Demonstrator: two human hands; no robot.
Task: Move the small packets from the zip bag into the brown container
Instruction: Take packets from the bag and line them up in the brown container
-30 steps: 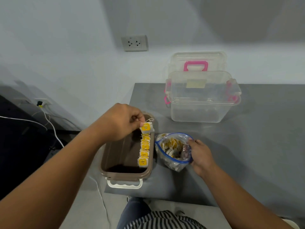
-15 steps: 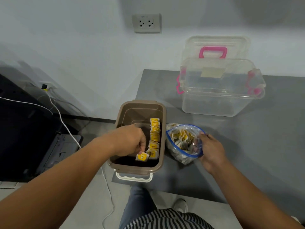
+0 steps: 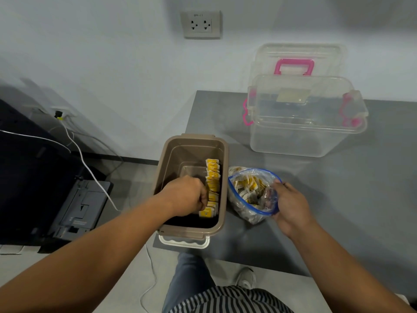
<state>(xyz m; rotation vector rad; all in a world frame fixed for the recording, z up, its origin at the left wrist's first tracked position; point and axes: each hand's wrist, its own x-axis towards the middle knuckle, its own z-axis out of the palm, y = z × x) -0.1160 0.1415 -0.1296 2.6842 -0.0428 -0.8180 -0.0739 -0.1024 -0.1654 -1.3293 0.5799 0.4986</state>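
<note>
The brown container (image 3: 168, 159) stands at the grey table's left front corner. A row of yellow-and-white small packets (image 3: 213, 177) lines its right inner wall. My left hand (image 3: 187, 195) is inside the container, fingers pinched on the nearest packet (image 3: 207, 213) at the front end of the row. Right of the container lies the clear zip bag (image 3: 248, 195) with a blue rim, open at the top and holding several more packets. My right hand (image 3: 291, 206) grips the bag's right edge.
A clear plastic box with pink latches (image 3: 304, 123) stands at the back of the grey table (image 3: 338, 199), its pink-handled lid (image 3: 295, 59) leaning on the wall behind. A wall socket (image 3: 200, 24) is above. Cables and a dark device (image 3: 79, 206) lie on the floor to the left.
My left hand carried a packet from above the container's far end down to the front end of the row. The right hand kept hold of the bag.
</note>
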